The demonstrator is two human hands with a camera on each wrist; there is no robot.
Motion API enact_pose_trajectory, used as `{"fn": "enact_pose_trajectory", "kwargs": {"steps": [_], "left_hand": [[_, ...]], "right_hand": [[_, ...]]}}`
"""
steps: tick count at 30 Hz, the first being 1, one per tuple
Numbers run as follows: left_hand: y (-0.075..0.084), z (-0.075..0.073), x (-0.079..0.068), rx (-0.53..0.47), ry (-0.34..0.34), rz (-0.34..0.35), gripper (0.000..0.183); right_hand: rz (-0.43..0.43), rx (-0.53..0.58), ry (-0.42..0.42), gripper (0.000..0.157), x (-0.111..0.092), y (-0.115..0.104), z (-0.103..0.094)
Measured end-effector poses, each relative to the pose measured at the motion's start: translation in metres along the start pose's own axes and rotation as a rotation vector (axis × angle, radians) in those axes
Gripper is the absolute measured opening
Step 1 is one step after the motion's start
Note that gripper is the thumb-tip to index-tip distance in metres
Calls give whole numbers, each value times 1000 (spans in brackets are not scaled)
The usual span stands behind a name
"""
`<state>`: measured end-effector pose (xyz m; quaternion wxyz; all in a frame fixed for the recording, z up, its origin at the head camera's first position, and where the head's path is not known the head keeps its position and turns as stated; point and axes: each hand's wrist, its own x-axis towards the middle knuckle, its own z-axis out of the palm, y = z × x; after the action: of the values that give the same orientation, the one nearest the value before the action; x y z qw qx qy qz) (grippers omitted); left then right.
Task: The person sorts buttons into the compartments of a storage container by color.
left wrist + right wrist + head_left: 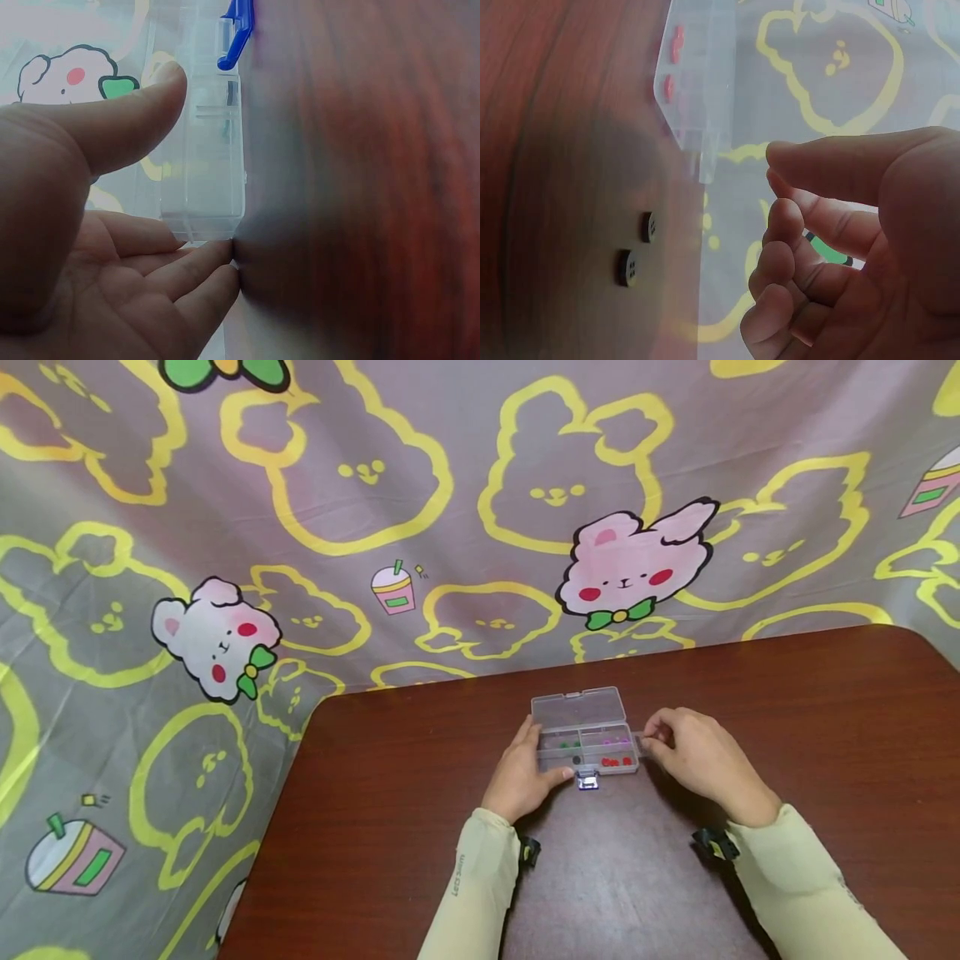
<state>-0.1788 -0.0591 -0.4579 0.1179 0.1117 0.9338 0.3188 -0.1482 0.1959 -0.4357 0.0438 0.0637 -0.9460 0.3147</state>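
Observation:
A clear plastic compartment box (pixel 621 770) lies on the table with its lid (pixel 577 710) folded back. Small green pieces (pixel 570 746) sit in the rear left compartment and purple ones (pixel 615 742) in the rear right. One black piece (pixel 576 760) is front left; red pieces (pixel 615 762) are front right. My left hand (pixel 517 781) holds the box's left end, thumb at the front edge. Just off the right end is my right hand (pixel 693 752), fingers curled, thumb and index tips together; whether they pinch something is hidden. Two black buttons (pixel 630 268) (pixel 650 226) show near it.
A blue latch (pixel 238 37) juts from the box's front edge. Beneath everything is a brown wooden table (pixel 375 827). Behind it hangs a printed cloth (pixel 465 468), which also runs down the left side.

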Motion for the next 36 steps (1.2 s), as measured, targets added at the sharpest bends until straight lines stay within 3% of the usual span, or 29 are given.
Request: {"fn": "enact_pose_trajectory", "kwargs": {"steps": [36], "left_hand": [[1,0,-2,7,8,2,85]], "right_hand": [[95,-19,-188,18,0,21,0]]}}
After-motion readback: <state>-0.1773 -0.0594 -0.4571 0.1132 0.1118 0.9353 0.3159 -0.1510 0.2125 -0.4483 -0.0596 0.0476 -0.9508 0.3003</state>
